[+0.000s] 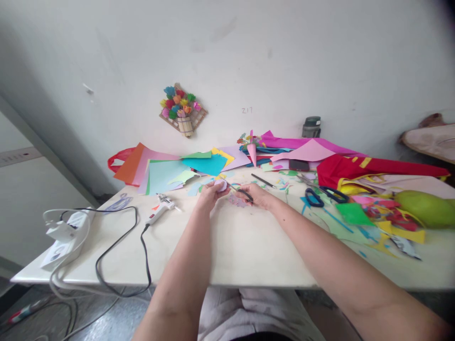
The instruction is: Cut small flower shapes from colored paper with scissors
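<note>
Between the fingers of my left hand [212, 194] is a small piece of pale lilac paper [221, 185]. My right hand [261, 196] is closed round the dark handles of a pair of scissors [245, 193]. The blades point left toward the lilac paper; whether they touch it is too small to tell. Beneath and between the hands lie small paper scraps [239, 201] on the white table [249, 251]. A black pen [262, 180] rests just beyond my right hand.
A hot glue gun [161, 210] with its cord lies left, near a power strip [67, 237]. Coloured paper sheets [165, 175] line the back. Larger scissors [325, 193], a red cloth [341, 170] and a green fruit-like object [426, 208] are on the right. A paper-flower cone [252, 154] stands behind.
</note>
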`<state>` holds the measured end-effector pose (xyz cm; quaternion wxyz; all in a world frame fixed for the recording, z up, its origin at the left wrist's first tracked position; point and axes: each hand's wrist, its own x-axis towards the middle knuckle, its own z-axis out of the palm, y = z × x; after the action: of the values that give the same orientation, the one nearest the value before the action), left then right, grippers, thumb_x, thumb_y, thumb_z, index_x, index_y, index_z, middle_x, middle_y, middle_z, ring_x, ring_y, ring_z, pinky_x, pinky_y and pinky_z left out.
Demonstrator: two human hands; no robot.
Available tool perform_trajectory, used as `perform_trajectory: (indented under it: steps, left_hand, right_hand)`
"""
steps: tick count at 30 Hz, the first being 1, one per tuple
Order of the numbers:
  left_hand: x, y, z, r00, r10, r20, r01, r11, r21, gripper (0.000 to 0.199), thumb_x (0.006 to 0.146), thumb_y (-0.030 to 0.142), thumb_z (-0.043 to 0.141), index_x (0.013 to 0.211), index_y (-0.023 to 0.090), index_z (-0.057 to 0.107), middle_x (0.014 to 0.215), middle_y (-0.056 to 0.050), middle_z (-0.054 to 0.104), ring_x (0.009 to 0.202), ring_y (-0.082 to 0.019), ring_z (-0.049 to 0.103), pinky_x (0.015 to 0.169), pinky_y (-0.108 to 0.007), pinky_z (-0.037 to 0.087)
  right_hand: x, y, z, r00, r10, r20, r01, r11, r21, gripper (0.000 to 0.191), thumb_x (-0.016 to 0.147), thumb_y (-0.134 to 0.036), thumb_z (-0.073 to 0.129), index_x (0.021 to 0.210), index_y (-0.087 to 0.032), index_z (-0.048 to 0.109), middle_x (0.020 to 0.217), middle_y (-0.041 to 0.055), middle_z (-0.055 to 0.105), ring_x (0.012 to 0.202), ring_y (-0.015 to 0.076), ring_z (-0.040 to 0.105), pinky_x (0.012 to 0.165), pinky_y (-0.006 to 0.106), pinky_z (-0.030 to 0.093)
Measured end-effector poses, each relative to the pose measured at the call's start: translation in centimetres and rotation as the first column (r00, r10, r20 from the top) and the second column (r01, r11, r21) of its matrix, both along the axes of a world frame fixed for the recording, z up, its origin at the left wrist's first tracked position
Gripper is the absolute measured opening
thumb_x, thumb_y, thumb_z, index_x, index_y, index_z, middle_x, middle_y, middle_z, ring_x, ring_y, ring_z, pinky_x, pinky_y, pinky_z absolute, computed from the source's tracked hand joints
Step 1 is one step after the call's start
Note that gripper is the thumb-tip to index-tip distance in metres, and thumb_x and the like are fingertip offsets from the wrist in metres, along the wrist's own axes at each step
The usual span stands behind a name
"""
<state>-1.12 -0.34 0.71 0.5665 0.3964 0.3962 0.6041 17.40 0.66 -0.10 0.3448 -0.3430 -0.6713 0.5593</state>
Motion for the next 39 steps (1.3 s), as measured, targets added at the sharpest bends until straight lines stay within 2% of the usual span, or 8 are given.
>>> perform_trajectory:
  steps: [6,11,18,23,27,39]
  left_hand:
    - [-0.1,0.0,0.0,1.0,-0.012,-0.016,0.012,1.0,0.007,0.012,0.072,0.013,0.072,0.08,0.007,0.067,0.076,-0.009,0.07,0.062,-0.014,0.067,0.066,-0.026,0.058]
    - [-0.3,-0.1,0.0,0.998,-0.035,-0.045,0.035,0.999,-0.012,0.016,0.075,0.018,0.073,0.083,0.009,0.063,0.073,-0.008,0.071,0.059,-0.013,0.067,0.061,-0.023,0.058]
    - [-0.5,-0.4,0.2,0.984,-0.152,-0.097,0.15,0.988,-0.035,0.014,0.077,0.019,0.071,0.079,0.011,0.059,0.065,-0.007,0.068,0.052,-0.014,0.065,0.053,-0.023,0.056]
    - [-0.3,-0.5,0.2,0.984,-0.165,-0.07,0.165,0.986,-0.004,0.011,0.074,0.014,0.071,0.081,0.008,0.066,0.076,-0.009,0.071,0.065,-0.015,0.068,0.065,-0.026,0.059]
    - [-0.3,-0.4,0.0,0.985,-0.163,-0.057,0.165,0.986,0.033,0.011,0.07,0.014,0.074,0.076,0.008,0.067,0.077,-0.008,0.07,0.068,-0.016,0.067,0.077,-0.032,0.059]
    - [-0.7,-0.4,-0.1,0.98,-0.184,-0.075,0.188,0.981,0.039,0.014,0.065,0.016,0.077,0.074,0.008,0.069,0.077,-0.009,0.071,0.072,-0.019,0.069,0.084,-0.038,0.057]
  right_hand:
    - [0.0,-0.3,0.3,1.0,-0.007,0.014,0.008,1.0,-0.004,0.031,0.074,-0.036,0.071,0.059,-0.016,0.053,0.043,-0.0048,0.043,0.034,0.0056,0.033,0.033,0.021,0.024]
    - [0.0,-0.4,0.4,1.0,-0.004,-0.009,0.003,0.999,-0.045,0.025,0.075,-0.033,0.07,0.065,-0.015,0.056,0.044,-0.0049,0.044,0.035,0.0055,0.033,0.032,0.019,0.026]
    - [0.6,-0.9,1.1,1.0,0.007,-0.003,-0.007,0.994,-0.112,0.025,0.077,-0.036,0.069,0.074,-0.015,0.057,0.047,-0.005,0.049,0.034,0.0046,0.037,0.032,0.017,0.027]
    - [1.0,-1.0,1.3,0.999,0.045,0.014,-0.044,0.997,-0.069,0.032,0.076,-0.043,0.069,0.072,-0.015,0.054,0.046,-0.005,0.05,0.033,0.0046,0.039,0.03,0.018,0.022]
    - [1.1,-0.9,1.2,0.997,0.057,0.056,-0.054,0.997,-0.057,0.033,0.077,-0.044,0.068,0.071,-0.015,0.054,0.048,-0.0044,0.05,0.032,0.0042,0.04,0.029,0.018,0.017]
    - [1.2,-1.0,1.3,0.994,0.084,0.069,-0.081,0.996,-0.049,0.033,0.076,-0.044,0.068,0.071,-0.014,0.055,0.047,-0.0051,0.049,0.034,0.0038,0.037,0.03,0.017,0.023]
